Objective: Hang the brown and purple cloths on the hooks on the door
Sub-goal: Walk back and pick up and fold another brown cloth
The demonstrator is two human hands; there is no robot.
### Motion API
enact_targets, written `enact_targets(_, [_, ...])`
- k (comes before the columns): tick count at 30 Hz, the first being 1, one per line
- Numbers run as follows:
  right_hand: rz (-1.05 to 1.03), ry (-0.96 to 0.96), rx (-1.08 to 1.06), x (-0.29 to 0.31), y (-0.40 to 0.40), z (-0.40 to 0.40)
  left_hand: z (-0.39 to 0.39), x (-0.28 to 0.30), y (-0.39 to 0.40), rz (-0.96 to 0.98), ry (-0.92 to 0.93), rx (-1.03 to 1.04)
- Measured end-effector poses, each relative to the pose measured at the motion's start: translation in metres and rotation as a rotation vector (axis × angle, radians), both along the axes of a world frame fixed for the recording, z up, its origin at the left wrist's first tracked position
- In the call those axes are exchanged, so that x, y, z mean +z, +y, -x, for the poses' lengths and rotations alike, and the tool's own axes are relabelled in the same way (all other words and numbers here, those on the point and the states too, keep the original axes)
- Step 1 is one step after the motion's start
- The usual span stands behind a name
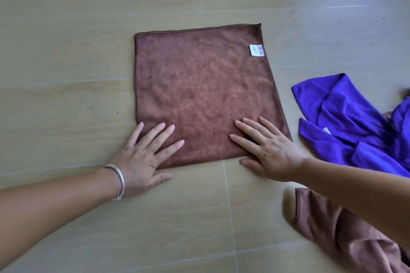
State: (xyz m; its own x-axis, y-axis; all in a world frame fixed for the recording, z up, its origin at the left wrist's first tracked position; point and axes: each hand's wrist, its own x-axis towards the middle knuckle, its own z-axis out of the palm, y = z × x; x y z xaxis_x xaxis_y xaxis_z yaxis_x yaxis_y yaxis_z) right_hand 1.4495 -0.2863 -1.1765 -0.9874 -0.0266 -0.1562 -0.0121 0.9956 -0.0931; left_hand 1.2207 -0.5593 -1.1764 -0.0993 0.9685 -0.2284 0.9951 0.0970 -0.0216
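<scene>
A brown cloth [199,93] lies spread flat on the pale tiled floor [66,51], nearly square, its white care label [256,50] showing near the far right corner. The person kneels or leans over it with both palms down. The left hand [146,155] rests with fingers straight and spread on the near left corner, thumb out on the tile. The right hand [266,150] lies just as flat on the near right corner, grasping nothing. A silver bangle [117,180] circles the left wrist.

The cloth looks smoothed enough, so I judge the hanging itself has not begun. To lift it well, I would pinch one corner or the middle of an edge, so the fabric drops straight and leaves a fold or point to catch on a hook. Gathering it from the centre would bunch it.

To the right, well apart from the flat cloth, a purple cloth [346,122] lies rumpled in folds. A second brownish piece of fabric [332,232] lies crumpled under the right forearm, close to the person, and could be snagged or dragged as that arm draws back. No door and no hooks are in sight from here, so the cloths must be carried somewhere outside this view.
</scene>
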Motion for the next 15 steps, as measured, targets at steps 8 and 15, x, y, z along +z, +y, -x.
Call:
enact_targets(8, [-0.027,0.177,0.077,-0.017,0.037,-0.038,-0.014,-0.001,-0.018,-0.363,-0.225,0.192])
enact_targets(15, [0.021,0.144,-0.224,0.018,-0.009,-0.043,-0.042,0.030,-0.022,-0.344,-0.215,0.292])
